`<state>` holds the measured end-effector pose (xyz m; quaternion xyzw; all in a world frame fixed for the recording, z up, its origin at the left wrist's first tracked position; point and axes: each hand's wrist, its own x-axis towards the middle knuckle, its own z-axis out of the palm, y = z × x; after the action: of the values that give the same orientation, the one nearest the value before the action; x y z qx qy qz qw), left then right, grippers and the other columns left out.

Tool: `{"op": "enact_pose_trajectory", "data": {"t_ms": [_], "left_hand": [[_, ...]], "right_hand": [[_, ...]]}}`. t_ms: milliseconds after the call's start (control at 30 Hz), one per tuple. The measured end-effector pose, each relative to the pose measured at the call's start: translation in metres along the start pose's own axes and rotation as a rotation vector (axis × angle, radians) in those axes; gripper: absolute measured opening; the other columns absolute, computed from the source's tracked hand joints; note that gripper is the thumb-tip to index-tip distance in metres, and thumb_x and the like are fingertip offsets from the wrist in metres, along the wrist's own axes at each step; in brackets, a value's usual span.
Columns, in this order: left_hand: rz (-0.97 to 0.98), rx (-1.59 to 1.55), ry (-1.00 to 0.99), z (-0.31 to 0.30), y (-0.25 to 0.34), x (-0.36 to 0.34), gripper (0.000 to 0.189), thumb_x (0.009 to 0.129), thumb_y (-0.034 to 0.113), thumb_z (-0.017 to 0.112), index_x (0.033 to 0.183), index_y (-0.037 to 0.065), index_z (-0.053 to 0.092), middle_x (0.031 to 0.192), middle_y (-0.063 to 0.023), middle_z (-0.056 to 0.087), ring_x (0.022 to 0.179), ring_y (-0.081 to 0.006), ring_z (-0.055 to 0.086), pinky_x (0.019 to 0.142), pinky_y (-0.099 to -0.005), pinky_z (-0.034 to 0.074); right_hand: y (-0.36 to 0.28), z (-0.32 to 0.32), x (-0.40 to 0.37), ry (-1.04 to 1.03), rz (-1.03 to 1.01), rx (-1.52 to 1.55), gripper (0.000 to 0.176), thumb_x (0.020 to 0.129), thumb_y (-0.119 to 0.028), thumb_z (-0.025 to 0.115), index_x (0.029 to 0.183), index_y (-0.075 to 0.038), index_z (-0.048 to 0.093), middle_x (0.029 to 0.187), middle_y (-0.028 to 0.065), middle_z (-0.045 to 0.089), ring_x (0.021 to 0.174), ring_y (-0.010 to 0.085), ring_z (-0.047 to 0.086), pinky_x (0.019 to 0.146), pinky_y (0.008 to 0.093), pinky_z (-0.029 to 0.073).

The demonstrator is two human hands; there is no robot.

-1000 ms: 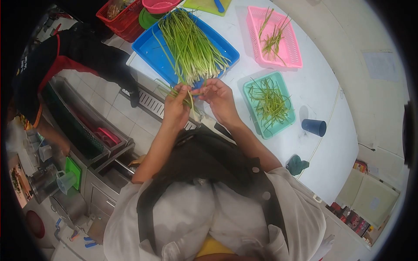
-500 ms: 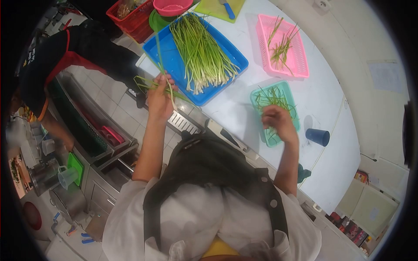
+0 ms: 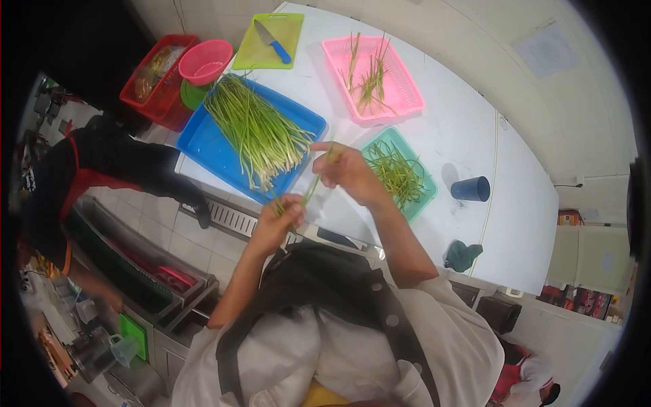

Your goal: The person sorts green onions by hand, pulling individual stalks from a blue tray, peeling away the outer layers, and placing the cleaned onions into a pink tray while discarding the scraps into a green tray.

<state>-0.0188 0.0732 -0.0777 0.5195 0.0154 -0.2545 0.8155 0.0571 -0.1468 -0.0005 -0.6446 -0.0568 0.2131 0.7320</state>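
Observation:
My left hand [image 3: 277,222] is closed around green onion stalks just off the front edge of the blue tray. A thin green onion leaf [image 3: 311,191] runs up from it to my right hand [image 3: 349,175], whose fingers are closed on its upper part. The blue tray [image 3: 195,150] holds a large pile of green onions [image 3: 254,125], white ends toward me. Beside my right forearm stands a mint-green basket [image 3: 428,186] with trimmed green pieces [image 3: 395,175] in it. A pink basket [image 3: 415,102] farther back contains a few loose stalks [image 3: 373,81].
On the white table [image 3: 454,102] are a dark blue cup [image 3: 470,189] lying on its side, a dark green cloth-like bundle [image 3: 463,256], and a green cutting board [image 3: 249,55] with a blue-handled knife [image 3: 272,45]. A person in dark clothes [image 3: 108,152] bends at the left.
My right hand has moved left from over the mint-green basket to the leaf by my left hand. The view has shifted, and the table things now appear farther left.

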Motion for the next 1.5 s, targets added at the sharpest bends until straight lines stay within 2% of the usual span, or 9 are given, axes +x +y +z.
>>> {"op": "enact_pose_trajectory", "data": {"t_ms": [467,800,933,1033,1167,1267,1300,1367,1500], "left_hand": [[0.257,0.416,0.247,-0.004,0.023,-0.017,0.027,0.096,0.025,0.064,0.097,-0.002,0.07,0.072,0.0031,0.054,0.065,-0.0057,0.046,0.057,-0.0245,0.037],[0.035,0.353,0.184,-0.012,0.021,-0.038,0.018,0.091,0.02,0.071,0.093,0.002,0.074,0.076,0.0016,0.065,0.071,-0.0058,0.055,0.063,-0.0234,0.043],[0.041,0.334,0.206,0.006,0.039,-0.058,0.026,0.09,0.027,0.072,0.088,0.002,0.073,0.075,0.0001,0.065,0.07,-0.0069,0.056,0.061,-0.0236,0.043],[0.082,0.19,0.38,-0.055,0.03,-0.065,0.031,0.092,0.033,0.07,0.087,0.002,0.069,0.068,0.0016,0.059,0.062,-0.0059,0.05,0.055,-0.0234,0.038],[0.2,-0.189,0.486,-0.089,0.058,-0.079,0.031,0.097,0.034,0.062,0.095,0.003,0.061,0.06,0.0074,0.036,0.047,-0.0043,0.032,0.044,-0.0225,0.024],[0.218,-0.471,0.324,-0.081,0.081,-0.065,0.035,0.105,0.038,0.043,0.116,0.007,0.056,0.062,0.0072,0.032,0.049,-0.0036,0.028,0.046,-0.0196,0.025],[0.216,-0.514,0.279,-0.077,0.084,-0.058,0.037,0.106,0.036,0.042,0.12,0.005,0.055,0.065,0.0064,0.035,0.052,-0.0045,0.031,0.048,-0.0207,0.028],[0.223,-0.618,0.247,-0.058,0.082,-0.043,0.039,0.106,0.036,0.041,0.125,0.005,0.053,0.068,0.0049,0.038,0.057,-0.0061,0.035,0.053,-0.0218,0.031],[0.21,-0.697,0.251,-0.011,0.065,-0.008,0.043,0.106,0.035,0.04,0.133,0.003,0.05,0.077,0.0006,0.047,0.07,-0.0109,0.046,0.064,-0.026,0.04]], "right_hand": [[0.015,0.019,0.007,-0.222,0.161,-0.23,0.013,0.091,-0.007,0.067,0.099,0.004,0.07,0.083,0.0093,0.071,0.07,0.0123,0.067,0.064,0.0258,0.054],[-0.005,0.015,-0.027,-0.384,-0.321,-0.584,0.013,0.094,-0.009,0.06,0.095,0.002,0.067,0.074,0.0132,0.066,0.06,0.0196,0.065,0.059,0.0316,0.052],[0.002,-0.002,-0.045,-0.349,-0.08,0.021,0.012,0.093,-0.009,0.059,0.089,0.0,0.067,0.071,0.0115,0.065,0.061,0.0188,0.065,0.055,0.0294,0.049],[0.007,-0.102,-0.048,0.064,-0.551,0.303,0.045,0.09,-0.045,0.066,0.077,-0.003,0.06,0.063,0.0072,0.058,0.048,0.0106,0.051,0.043,0.0248,0.042],[-0.015,-0.188,-0.067,0.109,0.069,-0.04,0.032,0.084,-0.014,0.072,0.107,0.006,0.064,0.076,0.0172,0.066,0.063,0.0263,0.063,0.061,0.0352,0.055],[0.008,-0.169,-0.057,0.126,0.244,-1.42,0.056,0.078,-0.008,0.072,0.128,0.008,0.053,0.104,0.0254,0.067,0.096,0.0382,0.066,0.086,0.042,0.054],[0.007,-0.139,-0.045,0.12,0.613,-1.545,0.08,0.073,-0.008,0.074,0.143,0.006,0.038,0.128,0.0263,0.058,0.121,0.0404,0.055,0.103,0.0428,0.045],[0.023,-0.102,-0.035,0.032,0.015,-1.327,0.072,0.079,-0.01,0.073,0.143,0.001,0.041,0.134,0.022,0.055,0.118,0.0371,0.057,0.103,0.0421,0.044],[0.047,0.037,-0.008,-0.38,-0.113,-0.29,0.056,0.09,-0.005,0.068,0.14,-0.003,0.045,0.126,0.0125,0.062,0.106,0.0178,0.062,0.086,0.0329,0.053]]}}
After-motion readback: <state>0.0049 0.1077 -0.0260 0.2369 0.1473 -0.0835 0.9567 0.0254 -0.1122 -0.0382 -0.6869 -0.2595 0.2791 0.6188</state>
